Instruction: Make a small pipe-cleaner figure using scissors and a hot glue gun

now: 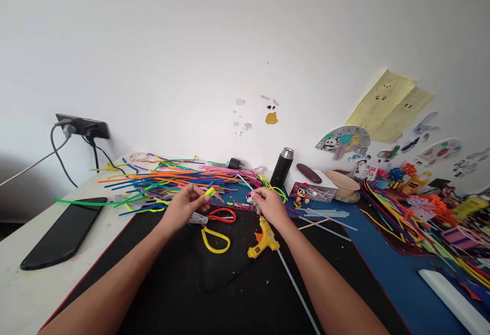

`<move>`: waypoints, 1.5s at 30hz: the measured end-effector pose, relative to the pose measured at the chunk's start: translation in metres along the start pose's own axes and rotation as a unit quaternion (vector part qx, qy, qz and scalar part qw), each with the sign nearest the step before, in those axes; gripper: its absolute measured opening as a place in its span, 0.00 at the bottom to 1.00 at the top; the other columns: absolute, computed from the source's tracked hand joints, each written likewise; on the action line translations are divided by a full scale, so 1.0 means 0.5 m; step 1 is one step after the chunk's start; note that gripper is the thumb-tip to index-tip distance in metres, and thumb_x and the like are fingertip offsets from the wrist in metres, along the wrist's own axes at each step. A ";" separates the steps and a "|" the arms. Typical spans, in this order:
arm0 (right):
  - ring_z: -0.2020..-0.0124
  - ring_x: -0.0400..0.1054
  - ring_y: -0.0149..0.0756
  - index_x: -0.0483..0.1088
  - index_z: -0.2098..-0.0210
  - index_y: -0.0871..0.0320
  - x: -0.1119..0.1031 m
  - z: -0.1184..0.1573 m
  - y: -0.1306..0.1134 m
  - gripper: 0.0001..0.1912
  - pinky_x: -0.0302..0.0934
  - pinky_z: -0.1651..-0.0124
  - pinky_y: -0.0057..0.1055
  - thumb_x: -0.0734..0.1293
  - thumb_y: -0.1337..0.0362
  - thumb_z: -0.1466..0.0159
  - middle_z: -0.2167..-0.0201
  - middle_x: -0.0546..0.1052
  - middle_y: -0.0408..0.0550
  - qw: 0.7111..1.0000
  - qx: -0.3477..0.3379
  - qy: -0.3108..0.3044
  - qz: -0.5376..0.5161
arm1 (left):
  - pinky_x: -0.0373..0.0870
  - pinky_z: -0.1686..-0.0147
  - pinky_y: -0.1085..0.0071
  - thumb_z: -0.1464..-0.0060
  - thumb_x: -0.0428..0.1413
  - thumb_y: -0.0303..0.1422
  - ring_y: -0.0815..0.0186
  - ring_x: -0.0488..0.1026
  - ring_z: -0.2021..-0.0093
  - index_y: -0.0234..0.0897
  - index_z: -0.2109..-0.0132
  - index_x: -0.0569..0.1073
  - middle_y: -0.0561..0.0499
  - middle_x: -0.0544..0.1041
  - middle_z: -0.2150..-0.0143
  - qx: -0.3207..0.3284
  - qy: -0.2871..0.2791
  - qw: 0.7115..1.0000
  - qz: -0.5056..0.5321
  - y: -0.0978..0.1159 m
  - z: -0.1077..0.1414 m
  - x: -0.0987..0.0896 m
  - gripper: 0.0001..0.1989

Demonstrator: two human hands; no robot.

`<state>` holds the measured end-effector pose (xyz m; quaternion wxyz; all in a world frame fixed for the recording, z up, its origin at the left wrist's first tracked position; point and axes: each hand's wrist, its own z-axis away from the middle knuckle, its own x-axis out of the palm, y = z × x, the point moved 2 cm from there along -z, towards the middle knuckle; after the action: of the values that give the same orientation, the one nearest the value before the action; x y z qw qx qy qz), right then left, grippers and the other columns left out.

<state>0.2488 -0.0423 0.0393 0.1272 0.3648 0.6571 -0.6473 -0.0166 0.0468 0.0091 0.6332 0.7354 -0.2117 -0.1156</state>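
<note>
My left hand [189, 203] is closed, pinching a small yellow and pink piece [210, 192] between thumb and fingertips. To its right, my right hand [270, 205] has its fingers closed on a small pink, white and black piece [250, 197]. The two pieces are apart, both above the far part of the black mat [172, 284]. Scissors with one red and one yellow handle [216, 240] lie just below my left hand. Below my right hand lies a yellow glue gun [264, 240] with a long clear glue stick in its back.
Many coloured pipe cleaners [153, 179] lie along the wall. A black bottle [282, 168], white box [312, 187], small figure [301, 195] and glue sticks [329, 213] stand or lie behind my right hand. A black panel [65, 235] is at left, craft items at right.
</note>
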 end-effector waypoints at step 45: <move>0.68 0.75 0.36 0.79 0.61 0.55 -0.071 -0.099 0.134 0.13 0.57 0.66 0.27 0.62 0.66 0.29 0.64 0.83 0.47 0.969 0.009 0.023 0.248 | 0.75 0.71 0.71 0.53 0.73 0.45 0.66 0.78 0.72 0.38 0.66 0.69 0.52 0.80 0.72 -0.088 -0.016 0.992 0.088 -0.003 0.010 0.019 0.23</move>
<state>0.3321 -0.0138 0.0175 0.2650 0.5320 0.5430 -0.5933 -0.0100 0.0383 0.0076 0.6995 0.6536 -0.2748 -0.0894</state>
